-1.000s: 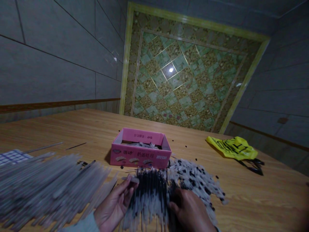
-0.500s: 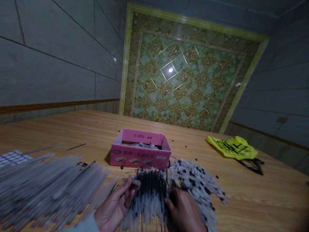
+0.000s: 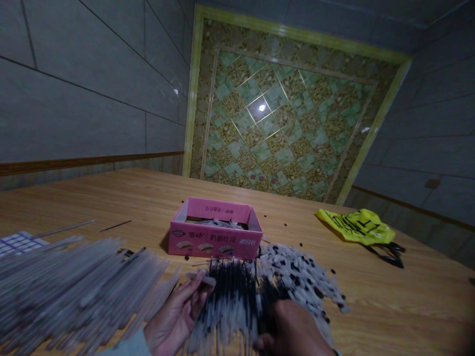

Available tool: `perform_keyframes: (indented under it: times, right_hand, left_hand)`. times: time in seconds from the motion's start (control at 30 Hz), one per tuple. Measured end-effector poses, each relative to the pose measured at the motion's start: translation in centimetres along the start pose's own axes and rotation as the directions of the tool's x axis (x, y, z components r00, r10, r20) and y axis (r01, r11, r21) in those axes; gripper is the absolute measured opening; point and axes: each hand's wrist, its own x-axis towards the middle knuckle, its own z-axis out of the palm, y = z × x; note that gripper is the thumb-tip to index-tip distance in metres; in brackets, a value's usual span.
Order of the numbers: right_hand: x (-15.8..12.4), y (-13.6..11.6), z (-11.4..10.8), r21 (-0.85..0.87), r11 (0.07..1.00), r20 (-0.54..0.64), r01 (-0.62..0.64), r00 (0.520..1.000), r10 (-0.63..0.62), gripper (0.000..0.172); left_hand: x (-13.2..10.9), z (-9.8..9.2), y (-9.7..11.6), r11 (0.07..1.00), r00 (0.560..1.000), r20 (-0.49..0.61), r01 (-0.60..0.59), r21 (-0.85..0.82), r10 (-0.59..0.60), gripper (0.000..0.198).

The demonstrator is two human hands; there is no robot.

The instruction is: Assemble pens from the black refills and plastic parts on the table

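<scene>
Currently pinching a small pale piece between thumb and fingertips of the left hand, with palm partly showing and the other fingers loosely curled, just left of a row of sticks, dark at the far end and whitish at the near end. Reaching down with the right hand, back upward, at a dark bunch along the row's right edge; cannot tell how far open or whether gripping anything, with fingertips hidden (and some blur there too). All on a wooden table, with an open pink box just beyond the row, some pale bits inside, and with a loose heap of short white and black bits spread to the right. Farther right, near a black strap, a yellow bag with dark lettering. Far to the left, a broad pile of long pale tubes, beside a checked cloth.
</scene>
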Motion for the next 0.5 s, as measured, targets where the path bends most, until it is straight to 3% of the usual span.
perform_keyframes:
  times: [0.2,0.33,0.5]
  right_hand:
    - [0.2,-0.1,1.4,-0.016,1.000,-0.045,0.026,0.999,-0.027,0.012]
    - [0.4,0.3,1.2,0.013,0.999,-0.097,0.031,0.995,-0.030,0.012]
    - [0.9,0.3,0.8,0.254,0.964,-0.189,0.075,0.982,-0.026,0.006]
  left_hand:
    - [0.0,0.2,-0.1,0.997,0.999,-0.003,-0.037,0.065,0.037,0.018]
    - [0.0,0.2,-0.2,0.985,0.996,0.030,-0.091,0.144,0.087,0.012]
    - [0.3,-0.3,-0.5,0.966,0.990,0.075,-0.134,0.219,0.121,0.017]
